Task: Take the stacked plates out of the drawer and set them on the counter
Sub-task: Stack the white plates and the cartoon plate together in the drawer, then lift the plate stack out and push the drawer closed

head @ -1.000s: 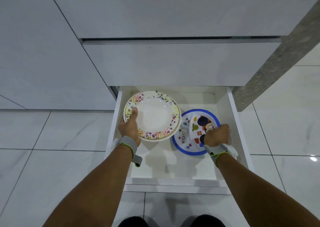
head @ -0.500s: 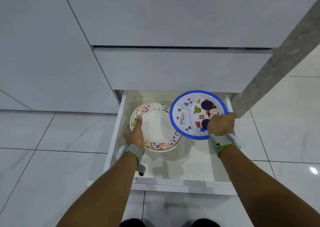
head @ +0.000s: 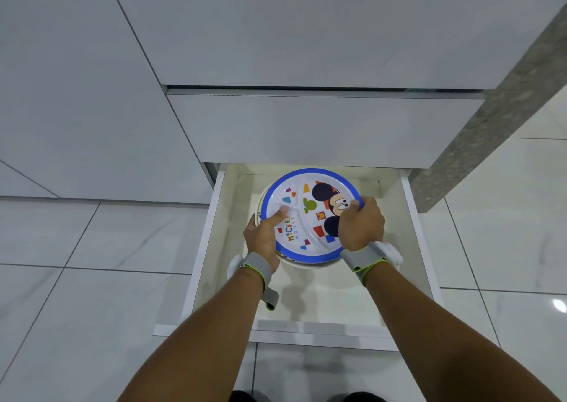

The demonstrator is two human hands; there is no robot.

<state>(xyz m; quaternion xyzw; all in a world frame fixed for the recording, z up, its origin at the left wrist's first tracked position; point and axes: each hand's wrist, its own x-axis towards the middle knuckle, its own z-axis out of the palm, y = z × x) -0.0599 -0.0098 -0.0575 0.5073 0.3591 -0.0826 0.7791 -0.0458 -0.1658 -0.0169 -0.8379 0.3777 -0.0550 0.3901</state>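
Note:
A blue-rimmed cartoon divided plate (head: 310,211) now lies on top of the white floral-rimmed plates (head: 302,263), which show only as a thin edge beneath it. The stack is above the open white drawer (head: 409,227). My left hand (head: 264,236) grips the stack's left edge, thumb pressed on the cartoon plate. My right hand (head: 360,225) grips the cartoon plate's right rim. Both wrists wear grey straps.
A closed white drawer front (head: 306,128) sits just above the open drawer, with white cabinet panels to the left. A grey speckled stone panel (head: 491,119) runs down the right side. Glossy white floor tiles (head: 76,279) surround the drawer.
My right hand lifted the cartoon plate from the drawer's right side and laid it over the floral plates held by my left hand. The view shifted closer.

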